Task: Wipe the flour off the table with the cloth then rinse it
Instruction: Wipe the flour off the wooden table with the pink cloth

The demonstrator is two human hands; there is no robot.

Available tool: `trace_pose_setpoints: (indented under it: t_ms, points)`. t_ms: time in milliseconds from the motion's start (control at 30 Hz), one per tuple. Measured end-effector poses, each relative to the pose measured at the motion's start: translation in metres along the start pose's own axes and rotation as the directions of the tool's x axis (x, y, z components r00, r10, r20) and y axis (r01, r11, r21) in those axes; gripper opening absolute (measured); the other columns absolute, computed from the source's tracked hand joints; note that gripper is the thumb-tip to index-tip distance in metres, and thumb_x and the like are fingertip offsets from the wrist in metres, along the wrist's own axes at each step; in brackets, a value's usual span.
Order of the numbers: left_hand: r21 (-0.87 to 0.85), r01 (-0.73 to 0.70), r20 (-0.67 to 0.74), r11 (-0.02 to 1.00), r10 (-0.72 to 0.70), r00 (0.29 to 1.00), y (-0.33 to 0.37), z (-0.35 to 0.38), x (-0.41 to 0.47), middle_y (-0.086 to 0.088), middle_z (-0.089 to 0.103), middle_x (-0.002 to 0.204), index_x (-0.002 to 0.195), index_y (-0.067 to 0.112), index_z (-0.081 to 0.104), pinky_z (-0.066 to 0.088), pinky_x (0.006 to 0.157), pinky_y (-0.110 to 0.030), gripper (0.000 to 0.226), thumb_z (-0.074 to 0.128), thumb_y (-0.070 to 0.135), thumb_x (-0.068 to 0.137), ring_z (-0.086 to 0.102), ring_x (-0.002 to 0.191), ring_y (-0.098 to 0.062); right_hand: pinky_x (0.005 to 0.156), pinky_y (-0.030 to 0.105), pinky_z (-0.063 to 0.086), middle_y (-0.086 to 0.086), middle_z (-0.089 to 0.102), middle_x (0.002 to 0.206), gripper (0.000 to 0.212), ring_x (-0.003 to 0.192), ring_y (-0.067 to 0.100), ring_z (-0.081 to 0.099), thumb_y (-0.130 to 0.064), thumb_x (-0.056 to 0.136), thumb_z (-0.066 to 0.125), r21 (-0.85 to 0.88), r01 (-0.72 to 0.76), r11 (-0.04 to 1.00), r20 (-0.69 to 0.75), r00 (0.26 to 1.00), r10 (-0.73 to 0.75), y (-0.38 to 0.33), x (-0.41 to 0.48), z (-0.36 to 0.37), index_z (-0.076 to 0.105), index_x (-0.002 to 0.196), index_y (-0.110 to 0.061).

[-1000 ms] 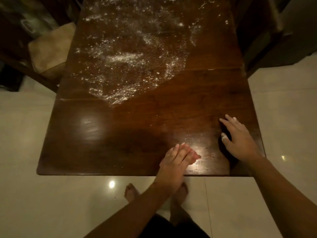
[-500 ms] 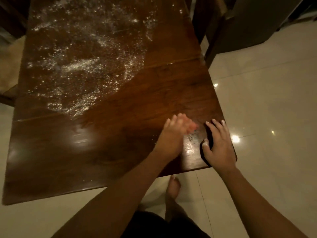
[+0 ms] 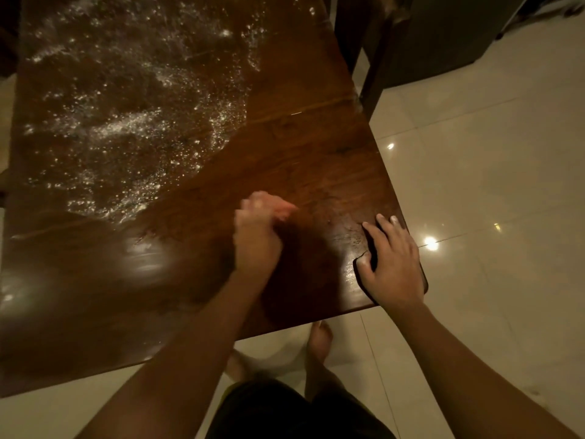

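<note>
Resting flat with spread fingers, the right hand [image 3: 392, 264] lies released on the near right corner of the dark wooden worktop [image 3: 300, 147]. The left hand [image 3: 258, 236], blurred, sits just beside it with fingers curled loosely; I cannot tell whether it grasps anything. White flour [image 3: 126, 122] is scattered over the far left part of the worktop, well apart from both hands. No cloth is visible.

I stood barefoot in a home dining area: a dark polished wooden table [image 3: 316, 160] dusted with white flour [image 3: 126, 128], glossy cream floor tiles [image 3: 490, 185], and a dark wooden chair [image 3: 373, 68] beside the table.
</note>
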State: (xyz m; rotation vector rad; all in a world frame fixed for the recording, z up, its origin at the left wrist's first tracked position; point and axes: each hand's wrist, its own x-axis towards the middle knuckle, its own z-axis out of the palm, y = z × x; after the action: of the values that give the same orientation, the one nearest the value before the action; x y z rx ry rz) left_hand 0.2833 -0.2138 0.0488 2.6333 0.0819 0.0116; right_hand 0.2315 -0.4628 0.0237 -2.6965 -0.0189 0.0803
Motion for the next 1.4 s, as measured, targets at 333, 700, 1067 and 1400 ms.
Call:
trace_pose_setpoints:
  t_ms: [333, 700, 1067, 1400]
  points:
    - [-0.140, -0.401, 0.244, 0.905, 0.424, 0.872, -0.139, -0.061, -0.103, 0.028, 0.053, 0.134, 0.113, 0.044, 0.063, 0.037, 0.114, -0.039, 0.063, 0.049, -0.001, 0.071, 0.047, 0.134, -0.008, 0.119, 0.054, 0.028, 0.010, 0.043, 0.154, 0.059, 0.148, 0.029, 0.028, -0.029, 0.084, 0.046, -0.002, -0.033, 0.999, -0.047, 0.998, 0.033, -0.008, -0.001, 0.003, 0.052, 0.141, -0.016]
    - [0.058, -0.492, 0.260, 0.869, 0.463, 0.847, -0.159, -0.055, -0.180, 0.013, 0.044, 0.150, 0.131, 0.043, 0.050, 0.032, 0.117, -0.042, 0.076, 0.061, -0.004, 0.073, 0.030, 0.146, -0.017, 0.122, 0.056, 0.001, 0.007, 0.018, 0.166, 0.064, 0.154, 0.031, 0.005, -0.045, 0.089, 0.036, -0.075, 0.244, 0.967, 0.266, 0.940, -0.216, -0.164, -0.008, 0.070, 0.036, 0.152, -0.031]
    - [0.008, 0.683, -0.169, 0.730, -0.672, 0.721, -0.399, -0.211, -0.179, -0.007, 0.048, 0.144, 0.143, 0.030, 0.041, 0.033, 0.109, -0.061, 0.067, 0.047, -0.002, 0.084, 0.041, 0.130, -0.042, 0.123, 0.053, -0.006, 0.000, 0.006, 0.169, 0.062, 0.155, 0.027, -0.007, -0.045, 0.096, 0.030, -0.072, 0.506, 0.860, 0.398, 0.805, -0.440, -0.335, -0.026, 0.155, 0.023, 0.157, -0.036]
    - [0.133, 0.336, -0.057, 0.933, -0.331, 0.942, -0.378, -0.182, -0.182, -0.007, 0.015, 0.163, 0.157, 0.032, 0.006, 0.019, 0.119, -0.056, 0.074, 0.043, 0.013, 0.096, 0.005, 0.151, -0.033, 0.124, 0.051, 0.003, -0.010, 0.016, 0.166, 0.055, 0.155, 0.016, 0.000, -0.046, 0.094, 0.037, -0.108, 0.407, 0.907, 0.321, 0.878, -0.356, -0.362, -0.022, 0.172, 0.032, 0.149, -0.045]
